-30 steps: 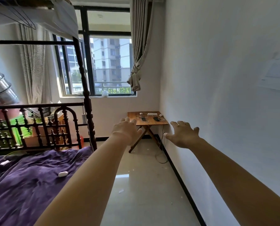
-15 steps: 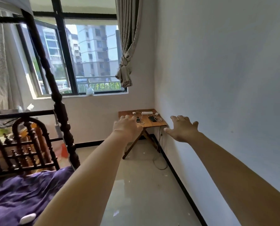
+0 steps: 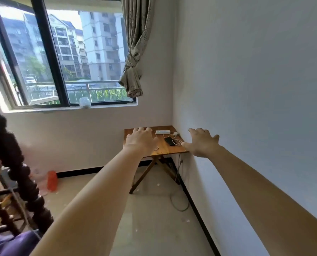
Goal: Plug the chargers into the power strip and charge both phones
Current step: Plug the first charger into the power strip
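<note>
A small wooden folding table stands in the far right corner under the window. On it lie a white power strip, a black phone, a white charger and thin white cables. My left hand is stretched out in front of me, fingers loosely apart, holding nothing, and it hides the table's left part. My right hand is spread open near the right wall, also holding nothing. Both hands are still well short of the table.
A white wall runs along the right. A dark carved bedpost and purple bedding are at the left. An orange container stands by the far wall. A cord loops on the tiled floor below the table.
The view has moved forward and to the right toward the corner table, which now looks larger. The bed has slid out to the left edge. Both hands stay outstretched and empty.
</note>
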### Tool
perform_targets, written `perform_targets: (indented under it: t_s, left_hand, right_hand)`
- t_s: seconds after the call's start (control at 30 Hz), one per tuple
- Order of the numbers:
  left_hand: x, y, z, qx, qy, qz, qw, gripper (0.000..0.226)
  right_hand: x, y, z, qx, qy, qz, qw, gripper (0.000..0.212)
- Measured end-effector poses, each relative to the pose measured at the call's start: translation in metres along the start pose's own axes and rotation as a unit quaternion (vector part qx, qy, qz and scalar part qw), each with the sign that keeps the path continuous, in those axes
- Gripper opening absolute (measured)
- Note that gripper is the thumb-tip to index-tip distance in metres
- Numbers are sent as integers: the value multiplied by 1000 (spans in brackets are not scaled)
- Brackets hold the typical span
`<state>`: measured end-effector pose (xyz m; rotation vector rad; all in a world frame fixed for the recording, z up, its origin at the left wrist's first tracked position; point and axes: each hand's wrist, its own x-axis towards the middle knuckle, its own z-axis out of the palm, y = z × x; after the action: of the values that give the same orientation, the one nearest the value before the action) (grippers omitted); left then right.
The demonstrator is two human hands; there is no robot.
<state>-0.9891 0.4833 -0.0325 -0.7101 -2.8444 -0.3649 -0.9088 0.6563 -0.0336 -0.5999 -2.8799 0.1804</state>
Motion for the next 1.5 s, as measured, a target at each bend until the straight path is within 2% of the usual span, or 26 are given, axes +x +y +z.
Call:
perform_targets:
  t_s: [0.6, 0.83, 1.07, 1.23, 1.5]
  left_hand:
    - [424, -66, 136, 11, -18, 11, 1000, 43]
    - [572, -72, 211, 6, -35, 34, 999, 45]
    - [724, -57, 289, -12, -61, 22, 998, 44]
    - [812, -54, 344, -22, -96, 18, 995, 50]
    - [921, -82, 437, -17, -158, -3, 987, 50]
  right_hand:
    - [420, 3, 121, -16, -36, 23, 999, 65]
    - [564, 26, 170, -24, -70, 39, 997, 64]
    - [724, 66, 226, -30, -85, 28, 996, 67]
    - [827, 86, 268, -30, -117, 28, 992, 66]
    - [939, 100, 351, -1, -178, 42, 983, 57]
